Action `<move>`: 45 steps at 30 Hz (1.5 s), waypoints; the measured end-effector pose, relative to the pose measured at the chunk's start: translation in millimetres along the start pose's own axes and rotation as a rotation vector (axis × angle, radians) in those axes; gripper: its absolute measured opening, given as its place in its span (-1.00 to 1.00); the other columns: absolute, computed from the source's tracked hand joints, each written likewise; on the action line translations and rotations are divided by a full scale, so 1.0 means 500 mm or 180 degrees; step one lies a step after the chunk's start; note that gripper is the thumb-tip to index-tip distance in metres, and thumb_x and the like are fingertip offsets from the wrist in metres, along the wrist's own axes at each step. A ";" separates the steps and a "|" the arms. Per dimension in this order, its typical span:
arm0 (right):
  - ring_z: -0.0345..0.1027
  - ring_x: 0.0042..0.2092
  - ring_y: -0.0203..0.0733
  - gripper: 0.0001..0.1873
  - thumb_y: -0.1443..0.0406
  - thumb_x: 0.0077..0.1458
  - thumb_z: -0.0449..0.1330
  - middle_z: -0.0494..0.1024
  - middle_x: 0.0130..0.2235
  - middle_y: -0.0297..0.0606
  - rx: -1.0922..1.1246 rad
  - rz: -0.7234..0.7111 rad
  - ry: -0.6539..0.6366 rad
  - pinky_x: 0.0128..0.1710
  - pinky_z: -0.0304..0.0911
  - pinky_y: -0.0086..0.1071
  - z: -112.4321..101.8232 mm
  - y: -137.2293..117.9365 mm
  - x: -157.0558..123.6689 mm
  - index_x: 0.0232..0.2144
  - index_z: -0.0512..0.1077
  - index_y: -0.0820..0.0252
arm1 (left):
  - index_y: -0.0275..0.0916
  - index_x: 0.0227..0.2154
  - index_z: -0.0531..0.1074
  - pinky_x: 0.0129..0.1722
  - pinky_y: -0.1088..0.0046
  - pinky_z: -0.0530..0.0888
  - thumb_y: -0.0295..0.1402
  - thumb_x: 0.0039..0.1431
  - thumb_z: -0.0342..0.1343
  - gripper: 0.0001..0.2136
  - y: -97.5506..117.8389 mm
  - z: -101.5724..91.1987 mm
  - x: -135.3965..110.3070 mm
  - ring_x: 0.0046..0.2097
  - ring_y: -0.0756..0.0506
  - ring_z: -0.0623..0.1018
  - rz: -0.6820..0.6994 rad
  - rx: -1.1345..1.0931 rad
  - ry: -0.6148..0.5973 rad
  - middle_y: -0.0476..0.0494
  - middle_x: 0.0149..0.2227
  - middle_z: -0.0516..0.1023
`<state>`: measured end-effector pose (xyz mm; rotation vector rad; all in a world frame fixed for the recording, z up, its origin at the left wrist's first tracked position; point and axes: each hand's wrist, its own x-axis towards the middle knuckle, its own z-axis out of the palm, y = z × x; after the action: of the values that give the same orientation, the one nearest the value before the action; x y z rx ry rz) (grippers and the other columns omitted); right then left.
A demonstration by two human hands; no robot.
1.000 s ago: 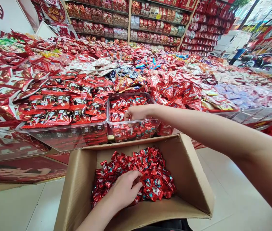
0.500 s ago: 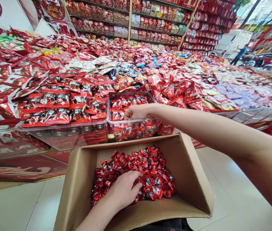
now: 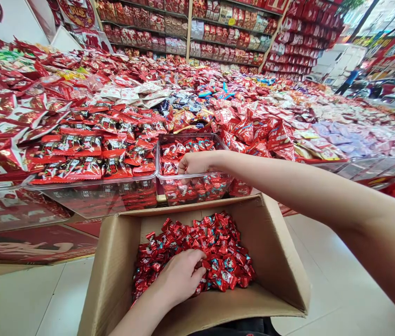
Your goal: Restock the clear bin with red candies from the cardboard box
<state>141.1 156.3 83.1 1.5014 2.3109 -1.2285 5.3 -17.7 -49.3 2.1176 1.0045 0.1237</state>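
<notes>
My left hand lies over the red-wrapped candies in an open cardboard box. Its fingers curl down among them, and the fingertips are partly hidden. Farther forward, my right hand reaches over the front rim of a clear plastic bin. The fingers there are bent and drawn together, close to the small red candies inside. Whatever sits between those fingertips is hidden. The box stands just in front of this bin, tilted toward me.
To the left, another clear bin holds red and black packets. Red pyramid-shaped packets pile up on the right. Stocked shelves line the back, and a person in blue stands far right. Pale tiles cover the floor.
My right hand has shifted very slightly left within the clear bin, its fingers a little more drawn in. My left hand and the cardboard box look almost unchanged.
</notes>
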 end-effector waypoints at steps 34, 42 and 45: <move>0.30 -0.47 -0.37 -0.70 0.21 -0.30 0.29 0.45 -0.53 -0.35 -0.0073 -0.0147 -0.0568 -0.48 0.18 -0.51 -0.022 -0.020 0.000 -0.46 0.42 0.30 | -0.11 -0.26 0.39 -0.20 0.41 0.32 -0.36 0.07 -0.07 -0.80 0.005 -0.001 -0.006 -0.18 -0.13 0.46 -0.0176 0.0045 -0.0126 -0.09 -0.24 0.51; 0.33 -0.47 -0.36 -0.75 0.20 -0.18 0.23 0.48 -0.50 -0.32 0.0176 -0.0156 -0.0461 -0.49 0.19 -0.51 -0.005 -0.012 0.002 -0.46 0.40 0.29 | -0.13 -0.28 0.40 -0.25 0.46 0.37 -0.41 0.07 -0.06 -0.81 0.015 -0.009 -0.008 -0.24 -0.08 0.48 0.0113 -0.0037 0.0120 -0.06 -0.31 0.51; 0.32 -0.46 -0.38 -0.72 0.18 -0.19 0.22 0.49 -0.47 -0.31 0.0302 -0.0216 -0.0613 -0.48 0.20 -0.52 -0.005 -0.005 -0.002 -0.45 0.40 0.30 | -0.14 -0.21 0.35 -0.16 0.52 0.33 -0.41 0.14 -0.14 -0.78 0.048 -0.077 -0.023 -0.20 -0.01 0.44 0.0346 -0.0087 0.0583 -0.04 -0.24 0.47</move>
<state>140.2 157.0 86.7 1.2771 2.2231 -1.4495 -2.7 -11.6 -3.7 2.1652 0.9858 0.3891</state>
